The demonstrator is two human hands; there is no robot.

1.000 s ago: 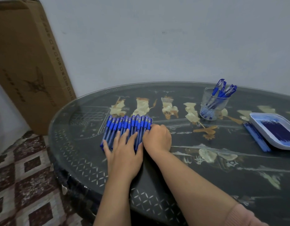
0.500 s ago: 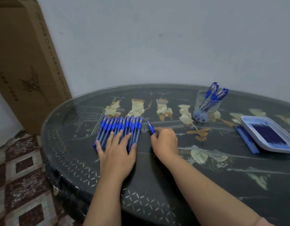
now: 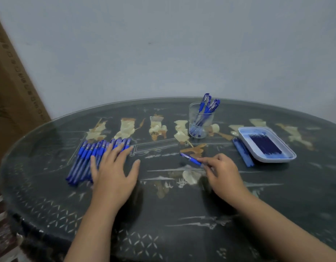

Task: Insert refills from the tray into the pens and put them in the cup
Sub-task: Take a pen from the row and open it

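Blue pen is seeming light and slippery; the right grip is pinching its barrel. The left grip is pressing flat on the pen row.

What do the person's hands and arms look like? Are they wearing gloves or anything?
No gloves. The left hand and the right hand are both bare. I can see no rings, watch or bracelet, though the picture is a bit blurry. The forearms are uncovered too, and no sleeve shows in this view.
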